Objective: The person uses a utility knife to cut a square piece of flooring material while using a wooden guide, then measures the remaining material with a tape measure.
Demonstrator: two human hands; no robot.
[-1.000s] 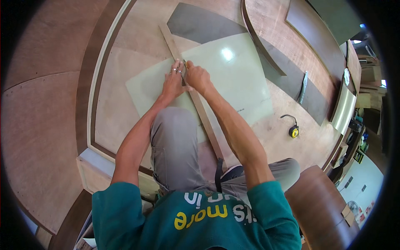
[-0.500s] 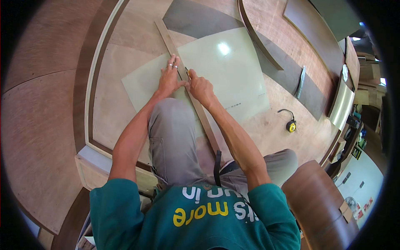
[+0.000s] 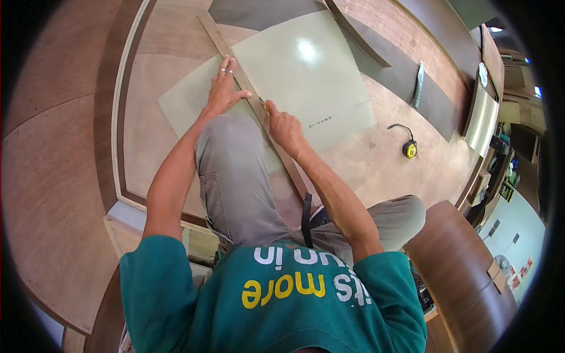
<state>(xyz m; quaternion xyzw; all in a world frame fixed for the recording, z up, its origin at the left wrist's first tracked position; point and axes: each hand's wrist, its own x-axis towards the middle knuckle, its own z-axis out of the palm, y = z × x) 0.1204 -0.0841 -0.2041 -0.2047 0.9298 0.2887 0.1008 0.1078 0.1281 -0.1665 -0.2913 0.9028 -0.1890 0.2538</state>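
Observation:
A long narrow wooden strip (image 3: 226,50) lies slantwise over a pale, glossy sheet (image 3: 306,76). My left hand (image 3: 222,91) rests on the strip's left side, fingers stretched out and thumb spread onto the wood. Just right of the strip and nearer to me, my right hand (image 3: 286,130) is closed round a small yellow utility knife (image 3: 268,107). Its dark tip meets the sheet along the strip's right edge; most of the handle is hidden in my fist. My left knee covers part of the sheet's near side.
A yellow and black tape measure (image 3: 409,149) lies right of the sheet. Beyond it is a long silvery tool (image 3: 418,85) on a dark grey panel (image 3: 385,76). A curved brown strip (image 3: 356,35) stands at the far side. A raised pale-edged frame (image 3: 118,117) borders the left.
My right hand has slid toward me along the strip with the knife, away from my left thumb. The left hand keeps its place on the strip. The whole view has shifted.

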